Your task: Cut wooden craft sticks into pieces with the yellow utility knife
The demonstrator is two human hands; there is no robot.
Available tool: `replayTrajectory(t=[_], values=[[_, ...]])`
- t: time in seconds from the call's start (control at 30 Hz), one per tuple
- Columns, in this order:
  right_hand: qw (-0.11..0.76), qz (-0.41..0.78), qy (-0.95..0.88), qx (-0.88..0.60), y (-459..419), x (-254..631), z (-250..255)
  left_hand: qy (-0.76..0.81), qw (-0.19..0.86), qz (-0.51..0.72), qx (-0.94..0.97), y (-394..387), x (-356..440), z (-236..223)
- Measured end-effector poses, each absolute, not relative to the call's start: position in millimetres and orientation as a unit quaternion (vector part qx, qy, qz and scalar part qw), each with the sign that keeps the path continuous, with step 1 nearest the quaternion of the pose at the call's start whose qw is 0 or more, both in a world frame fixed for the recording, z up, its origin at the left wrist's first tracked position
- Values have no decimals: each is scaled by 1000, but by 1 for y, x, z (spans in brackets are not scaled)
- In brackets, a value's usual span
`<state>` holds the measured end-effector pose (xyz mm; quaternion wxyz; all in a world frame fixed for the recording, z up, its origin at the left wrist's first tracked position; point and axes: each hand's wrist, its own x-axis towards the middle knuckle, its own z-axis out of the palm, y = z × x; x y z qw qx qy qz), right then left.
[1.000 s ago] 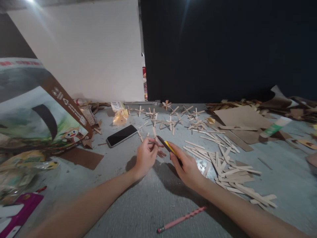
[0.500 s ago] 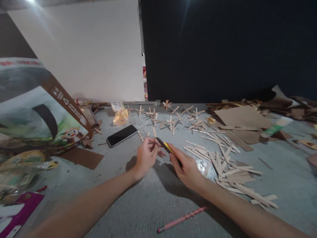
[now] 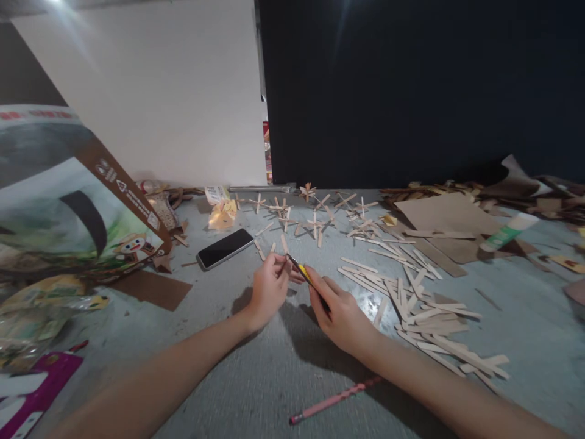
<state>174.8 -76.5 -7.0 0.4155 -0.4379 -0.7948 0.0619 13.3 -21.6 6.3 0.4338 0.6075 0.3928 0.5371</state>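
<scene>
My left hand [image 3: 270,285] is closed in a pinch on a thin wooden craft stick [image 3: 284,244], whose end points away from me above the fingertips. In my right hand [image 3: 340,308] is a black and yellow utility knife [image 3: 301,270], slanting up to the left. Its front end meets the stick beside my left fingertips; the exact contact is too small to make out. Just beyond my hands lie loose craft sticks and several star-shaped pieces made of crossed sticks [image 3: 315,224]. To the right spreads a pile of plain craft sticks [image 3: 429,323].
A phone [image 3: 225,249] lies left of my hands. A pink pencil [image 3: 333,402] is near the front edge. Brown cardboard [image 3: 448,219] and a glue stick [image 3: 509,233] lie at the right. A large printed bag [image 3: 59,201] and a purple item [image 3: 43,390] occupy the left.
The knife and my right hand have shifted slightly left and down along the stick. My left hand keeps its pinch in nearly the same place.
</scene>
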Motion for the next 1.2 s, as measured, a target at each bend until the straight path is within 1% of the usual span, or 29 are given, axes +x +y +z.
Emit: replayTrajectory(t=[0.2,0.43,0.57,0.63,0.77,0.87,0.97,1.1,1.2], values=[[410,70,-791,-449,-81,171,-7,401,417,535,616,-22,13,5],[496,123,-752,-416,-83,164,-8,431,386,531,619,-21,12,2],[499,172,-723,-445,-85,162,-6,424,386,536,619,-20,12,2],[500,171,-724,-444,-86,162,-6,422,387,537,619,-20,12,2],[506,132,-746,-412,-86,162,-8,423,378,538,623,-20,11,2],[476,112,-761,-427,-86,164,-9,418,387,539,621,-21,11,4],[405,80,-786,-460,-86,166,-10,422,397,536,614,-21,12,5],[307,4,-811,-498,-87,166,-16,432,400,540,601,-20,12,2],[261,-43,-816,-514,-87,165,-19,433,403,541,598,-20,12,2]])
